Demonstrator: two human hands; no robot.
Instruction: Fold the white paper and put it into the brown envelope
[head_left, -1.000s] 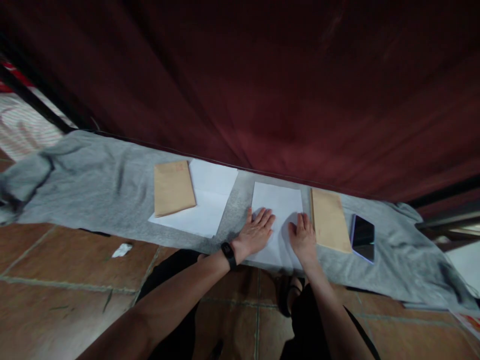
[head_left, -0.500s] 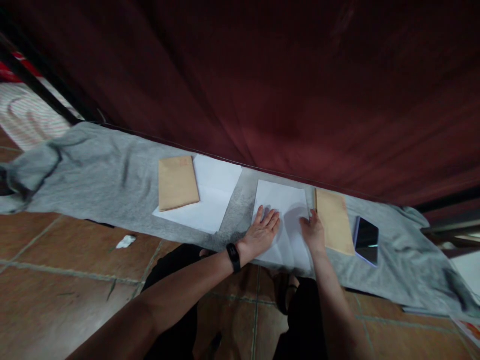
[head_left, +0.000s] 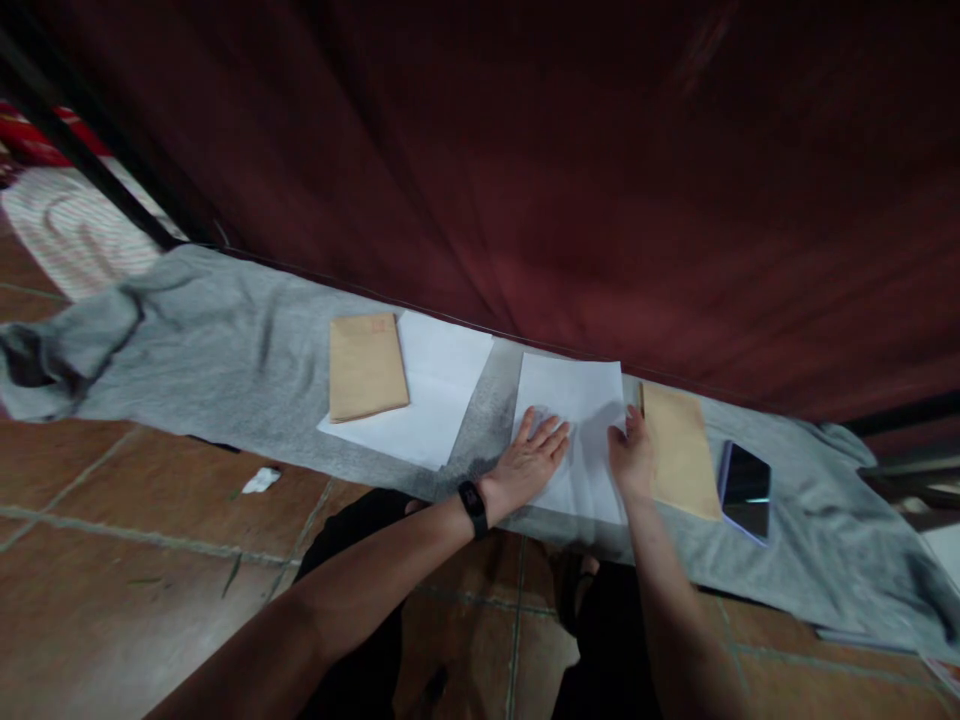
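My left hand (head_left: 531, 462), with a black band on its wrist, lies flat on a white sheet of paper (head_left: 574, 390), fingers spread. At the sheet's right edge is my right hand (head_left: 631, 455), its thumb over the paper and its fingers curled at the edge; their tips are partly hidden. Just right of that hand lies a brown paper envelope (head_left: 681, 450). Another brown envelope (head_left: 367, 368) rests on a second white sheet (head_left: 442, 385), off to the left.
A grey cloth (head_left: 225, 345) covers the narrow bench under everything. To the right lies a phone (head_left: 746, 490) in a purple case. A dark red curtain-like surface (head_left: 525, 200) rises behind the bench. Crumpled white tissue (head_left: 261, 480) lies on the tiled floor (head_left: 112, 560).
The white sheet under my hands has shifted slightly away from me, its near edge now straighter. My right hand's fingers have closed in at its right edge. The whole view has shifted a little.
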